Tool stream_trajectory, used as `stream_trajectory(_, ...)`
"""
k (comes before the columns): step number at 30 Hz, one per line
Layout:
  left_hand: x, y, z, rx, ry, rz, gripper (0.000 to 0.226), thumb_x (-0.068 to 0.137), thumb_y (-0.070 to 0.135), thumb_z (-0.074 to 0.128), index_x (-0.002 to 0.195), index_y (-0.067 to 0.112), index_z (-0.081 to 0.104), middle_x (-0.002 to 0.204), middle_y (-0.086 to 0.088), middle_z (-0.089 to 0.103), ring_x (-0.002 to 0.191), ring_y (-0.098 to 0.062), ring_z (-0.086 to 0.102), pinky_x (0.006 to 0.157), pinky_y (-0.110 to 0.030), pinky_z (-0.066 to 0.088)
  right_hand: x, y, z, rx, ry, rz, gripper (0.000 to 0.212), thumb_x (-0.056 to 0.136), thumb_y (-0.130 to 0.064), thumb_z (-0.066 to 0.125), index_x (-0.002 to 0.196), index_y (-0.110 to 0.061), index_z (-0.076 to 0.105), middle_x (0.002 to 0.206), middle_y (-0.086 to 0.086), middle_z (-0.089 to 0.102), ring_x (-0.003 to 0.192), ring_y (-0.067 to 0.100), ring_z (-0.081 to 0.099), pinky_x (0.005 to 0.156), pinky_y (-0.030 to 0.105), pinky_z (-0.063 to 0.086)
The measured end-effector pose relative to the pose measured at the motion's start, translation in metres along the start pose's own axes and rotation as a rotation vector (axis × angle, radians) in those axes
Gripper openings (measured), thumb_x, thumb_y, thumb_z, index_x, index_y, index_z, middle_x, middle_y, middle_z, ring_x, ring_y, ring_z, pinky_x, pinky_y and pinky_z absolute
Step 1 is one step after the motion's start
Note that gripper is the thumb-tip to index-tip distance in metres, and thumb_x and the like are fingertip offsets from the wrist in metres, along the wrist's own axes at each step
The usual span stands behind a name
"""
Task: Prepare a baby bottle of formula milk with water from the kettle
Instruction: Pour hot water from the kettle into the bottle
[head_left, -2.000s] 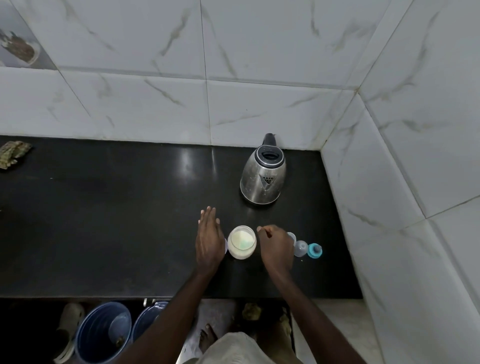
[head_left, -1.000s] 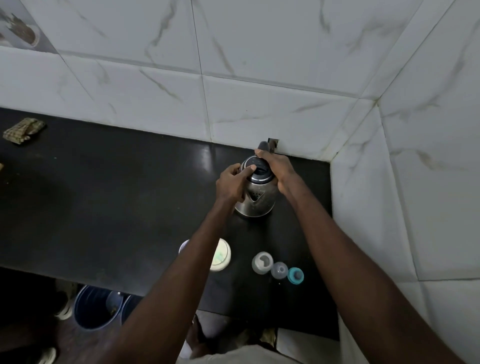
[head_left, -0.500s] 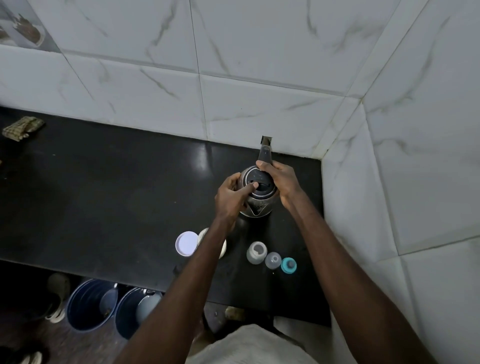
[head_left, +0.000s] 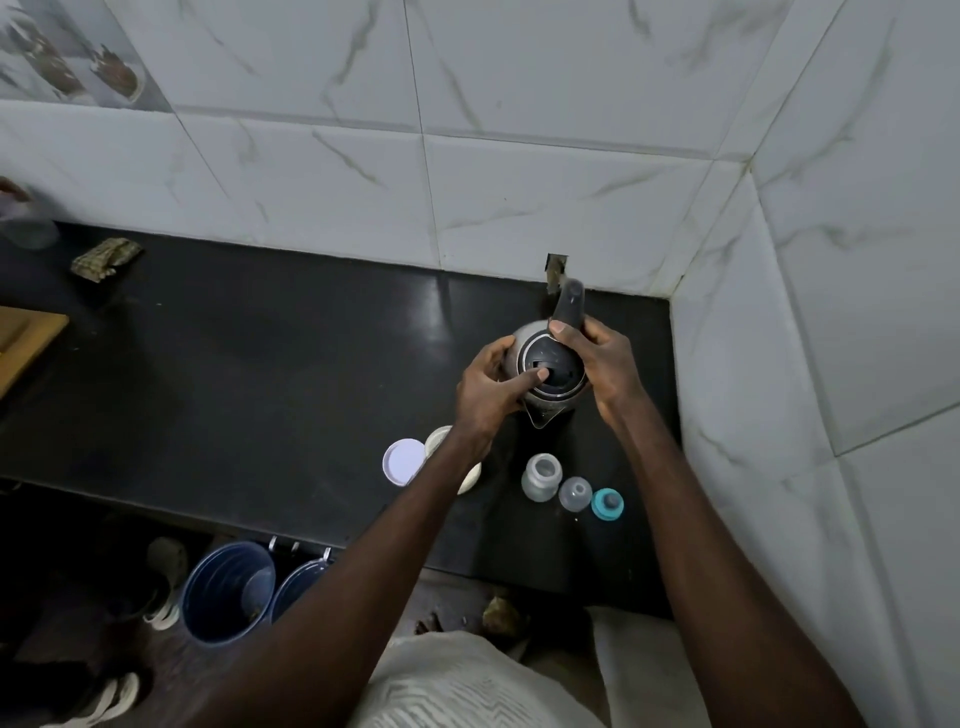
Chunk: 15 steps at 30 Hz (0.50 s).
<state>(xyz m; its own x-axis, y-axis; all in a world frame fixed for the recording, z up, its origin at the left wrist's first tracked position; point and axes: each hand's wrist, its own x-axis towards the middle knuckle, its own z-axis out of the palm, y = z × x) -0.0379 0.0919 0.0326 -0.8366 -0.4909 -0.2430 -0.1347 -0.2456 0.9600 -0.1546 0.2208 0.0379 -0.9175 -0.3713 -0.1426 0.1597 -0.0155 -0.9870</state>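
A steel kettle (head_left: 545, 408) with a black lid and handle stands on the black counter (head_left: 260, 364) near the right corner. My right hand (head_left: 602, 364) grips the kettle's handle, thumb on top. My left hand (head_left: 493, 387) curls round the kettle's left side, its thumb pressing on the lid. In front of the kettle stand the open baby bottle (head_left: 541, 475), a clear cap (head_left: 575, 493) and a teal teat ring (head_left: 608, 503). The open formula tub (head_left: 470, 475) is mostly hidden under my left forearm, and its white lid (head_left: 403, 461) lies beside it.
Tiled walls close in behind and on the right. A folded cloth (head_left: 104, 258) and a wooden board (head_left: 26, 332) lie at the counter's far left. Two blue buckets (head_left: 228, 590) stand on the floor below the counter's front edge.
Both hands left the formula tub and bottle and reached up to the kettle. Over the last half second they keep their hold, the left thumb staying on the lid.
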Motion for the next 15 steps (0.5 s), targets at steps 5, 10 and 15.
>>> stream_trajectory(5,-0.008,-0.018,0.003,-0.030,0.014,0.051,0.068,0.070,0.025,0.095,0.131,0.024,0.066,0.131,0.000,0.071,0.124,-0.020,0.066,0.105,-0.050,0.055,-0.010,0.001,-0.003,-0.007,0.017,-0.030,0.028,0.087,-0.019,0.084,0.113,-0.010,0.077,0.103,0.005,0.081,0.090,0.015,0.076,0.081,0.030,0.061)
stream_trajectory(10,-0.014,-0.023,0.007,-0.087,0.006,0.043,0.066,0.077,0.005,0.089,0.136,0.015,0.062,0.132,-0.001,0.070,0.124,-0.016,0.066,0.108,-0.047,0.053,-0.019,0.001,-0.009,-0.034,-0.001,-0.024,0.029,0.087,-0.021,0.084,0.112,-0.010,0.076,0.103,0.006,0.080,0.089,0.013,0.074,0.082,0.032,0.060)
stream_trajectory(15,-0.020,-0.035,0.007,-0.087,0.012,0.054,0.069,0.078,0.001,0.087,0.140,0.014,0.058,0.138,-0.001,0.066,0.130,-0.015,0.062,0.110,-0.040,0.051,-0.026,0.002,-0.011,-0.028,-0.035,-0.033,0.031,0.085,-0.019,0.085,0.114,-0.012,0.076,0.108,0.009,0.079,0.095,0.017,0.074,0.090,0.040,0.062)
